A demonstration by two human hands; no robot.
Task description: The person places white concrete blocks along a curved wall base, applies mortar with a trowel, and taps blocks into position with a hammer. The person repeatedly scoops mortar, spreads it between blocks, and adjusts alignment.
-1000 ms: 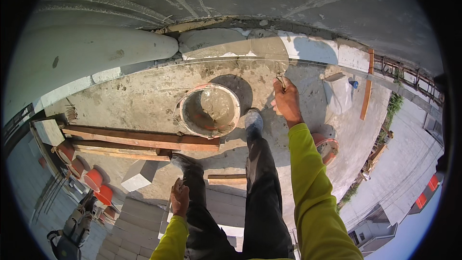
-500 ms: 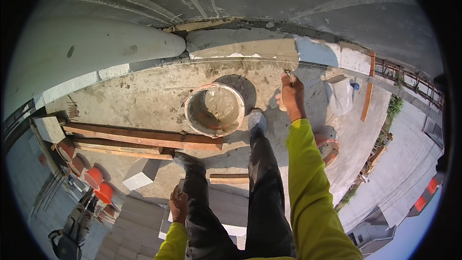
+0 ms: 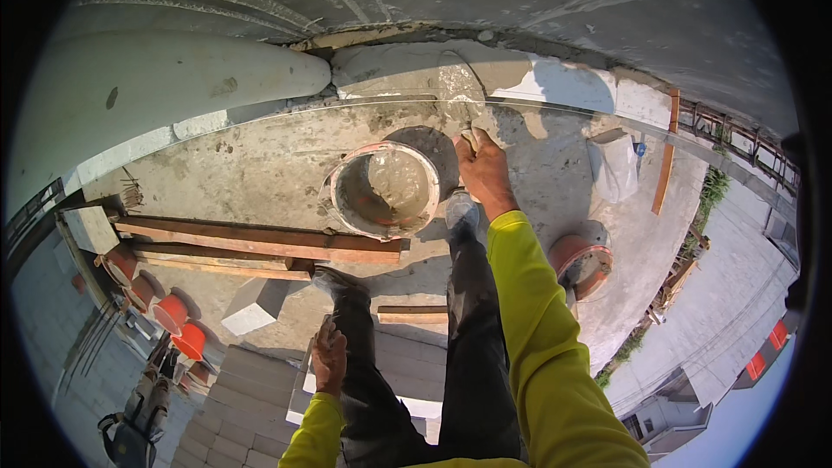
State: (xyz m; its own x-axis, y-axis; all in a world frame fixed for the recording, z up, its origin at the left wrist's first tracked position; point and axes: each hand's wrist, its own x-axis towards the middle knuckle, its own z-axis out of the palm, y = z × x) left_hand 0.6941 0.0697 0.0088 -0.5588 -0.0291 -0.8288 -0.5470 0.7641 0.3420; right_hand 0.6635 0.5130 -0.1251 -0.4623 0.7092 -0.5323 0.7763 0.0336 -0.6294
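In the head view, with the grip of the right hand (image 3: pixel 487 172) closed around a trowel (image 3: pixel 458 89), at the mortar (image 3: pixel 390 78) on the block course, beyond the bucket (image 3: pixel 354 195). With the left hand (image 3: pixel 329 358) half-curled, cannot tell whether holding anything. Could snag the string line (image 3: pixel 399 100) if drawn back low, or drop mortar if tilted.

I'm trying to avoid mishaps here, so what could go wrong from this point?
The right boot is close beside the bucket of wet mix, so a careless step might knock it. The left boot is near the ends of the wooden beams, a possible trip. With the right hand holding the trowel over the block row, mix might drip off its edge.
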